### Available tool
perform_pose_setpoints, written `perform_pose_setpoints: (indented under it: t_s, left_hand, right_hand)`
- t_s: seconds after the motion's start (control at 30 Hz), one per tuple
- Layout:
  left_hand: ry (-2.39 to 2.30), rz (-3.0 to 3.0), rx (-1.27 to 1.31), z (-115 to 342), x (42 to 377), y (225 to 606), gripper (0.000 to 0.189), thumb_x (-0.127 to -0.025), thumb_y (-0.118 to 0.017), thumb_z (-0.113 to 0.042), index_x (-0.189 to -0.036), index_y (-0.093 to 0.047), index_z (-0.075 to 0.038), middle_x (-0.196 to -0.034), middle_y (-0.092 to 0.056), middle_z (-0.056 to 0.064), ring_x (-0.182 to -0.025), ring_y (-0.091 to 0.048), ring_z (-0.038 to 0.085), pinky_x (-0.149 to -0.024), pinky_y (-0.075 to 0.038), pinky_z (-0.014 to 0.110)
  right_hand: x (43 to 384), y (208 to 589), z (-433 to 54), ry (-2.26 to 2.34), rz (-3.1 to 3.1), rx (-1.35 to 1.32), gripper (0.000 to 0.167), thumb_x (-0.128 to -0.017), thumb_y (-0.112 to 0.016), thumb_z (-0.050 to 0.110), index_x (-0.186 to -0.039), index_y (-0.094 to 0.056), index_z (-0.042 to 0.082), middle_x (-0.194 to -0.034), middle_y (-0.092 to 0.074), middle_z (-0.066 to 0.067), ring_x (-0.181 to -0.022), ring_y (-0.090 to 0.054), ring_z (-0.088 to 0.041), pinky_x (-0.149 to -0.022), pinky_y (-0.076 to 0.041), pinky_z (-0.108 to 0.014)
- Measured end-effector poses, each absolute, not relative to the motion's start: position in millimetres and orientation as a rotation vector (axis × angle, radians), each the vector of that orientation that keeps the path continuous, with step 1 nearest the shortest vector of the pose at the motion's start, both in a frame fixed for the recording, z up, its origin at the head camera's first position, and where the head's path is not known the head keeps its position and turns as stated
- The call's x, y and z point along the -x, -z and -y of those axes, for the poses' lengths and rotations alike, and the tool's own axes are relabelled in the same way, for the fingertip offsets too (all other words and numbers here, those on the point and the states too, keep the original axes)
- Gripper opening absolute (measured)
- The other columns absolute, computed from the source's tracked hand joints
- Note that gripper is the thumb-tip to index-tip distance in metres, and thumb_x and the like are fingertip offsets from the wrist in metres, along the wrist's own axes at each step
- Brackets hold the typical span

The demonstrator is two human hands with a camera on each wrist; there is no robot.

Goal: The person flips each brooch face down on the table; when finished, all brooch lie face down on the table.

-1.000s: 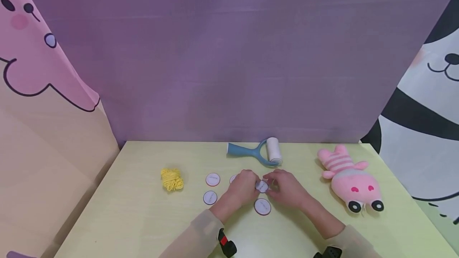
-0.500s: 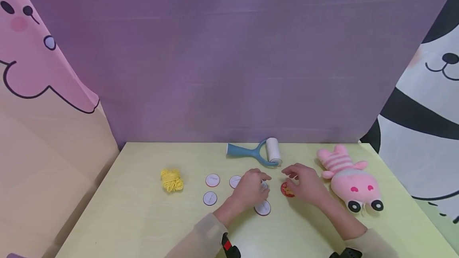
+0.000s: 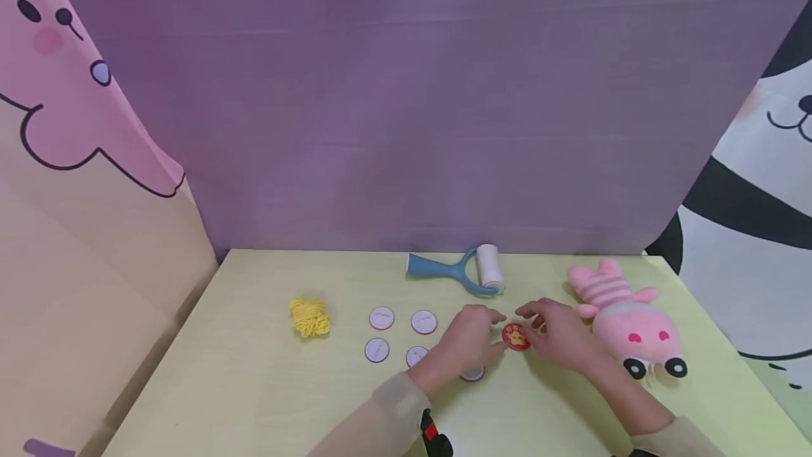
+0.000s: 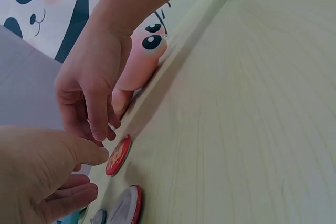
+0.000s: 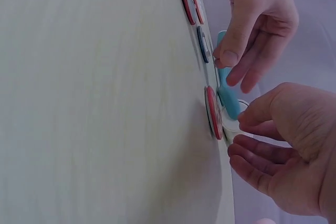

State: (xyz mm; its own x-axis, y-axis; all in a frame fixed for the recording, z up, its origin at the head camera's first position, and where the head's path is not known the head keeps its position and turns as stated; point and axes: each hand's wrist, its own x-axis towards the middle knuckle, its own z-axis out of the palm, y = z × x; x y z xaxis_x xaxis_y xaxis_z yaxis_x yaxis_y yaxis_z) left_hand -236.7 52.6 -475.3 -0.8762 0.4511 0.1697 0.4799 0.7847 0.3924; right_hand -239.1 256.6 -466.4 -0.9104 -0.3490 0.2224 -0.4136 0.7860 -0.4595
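A red round button badge (image 3: 516, 336) with a yellow paw print lies face up on the table between both hands. My left hand (image 3: 471, 338) is just left of it, thumb and fingers apart and holding nothing. On its other side hovers my right hand (image 3: 560, 333), fingers loosely bent, fingertips close to the badge's edge and nothing in them. More badges lie with pale backs up: one badge (image 3: 381, 318) and a second badge (image 3: 423, 321) at the back, others nearer. The left hand partly covers a badge (image 3: 472, 374) below it.
A blue-handled lint roller (image 3: 444, 269) lies behind the hands at the table's back edge. To the left is a yellow yarn bundle (image 3: 310, 317). A pink plush toy (image 3: 637, 330) lies right of the right hand.
The hands have parted from a pale-backed badge they both fingered. The red badge has appeared at the right hand. The left hand has since shifted right toward it.
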Motion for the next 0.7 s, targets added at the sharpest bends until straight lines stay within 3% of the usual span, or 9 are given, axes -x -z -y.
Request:
perform_pose_setpoints:
  t_s: [0.2,0.47,0.7]
  left_hand:
    - [0.605,2.942,0.718,-59.9,240.2,482.5,0.041,-0.090,-0.087,-0.033,-0.126,-0.079,-0.015,-0.115,-0.080,-0.005,-0.105,-0.072,0.005,-0.089,-0.057,0.016]
    - [0.557,2.998,0.664,-67.0,239.9,479.3,0.042,-0.090,-0.087,-0.034,-0.127,-0.078,-0.016,-0.120,-0.080,-0.007,-0.113,-0.072,0.007,-0.096,-0.057,0.018]
    - [0.524,2.972,0.679,-70.7,241.0,482.2,0.028,-0.090,-0.087,-0.034,-0.113,-0.082,-0.019,-0.100,-0.080,-0.011,-0.090,-0.070,0.002,-0.083,-0.056,0.015]
  right_hand:
    - [236.5,466.1,-262.8,-0.819,2.939,-0.610,0.031,-0.092,-0.077,0.009,-0.121,-0.075,0.000,-0.105,-0.075,-0.011,-0.086,-0.072,-0.016,-0.068,-0.058,-0.025]
    - [234.2,469.9,-266.0,-0.780,2.922,-0.665,0.038,-0.086,-0.085,0.014,-0.120,-0.076,0.002,-0.102,-0.075,-0.005,-0.084,-0.068,-0.014,-0.071,-0.057,-0.027]
    - [231.4,475.4,-267.6,-0.767,2.877,-0.686,0.037,-0.081,-0.089,0.012,-0.116,-0.078,0.005,-0.100,-0.075,-0.003,-0.082,-0.065,-0.012,-0.071,-0.055,-0.027]
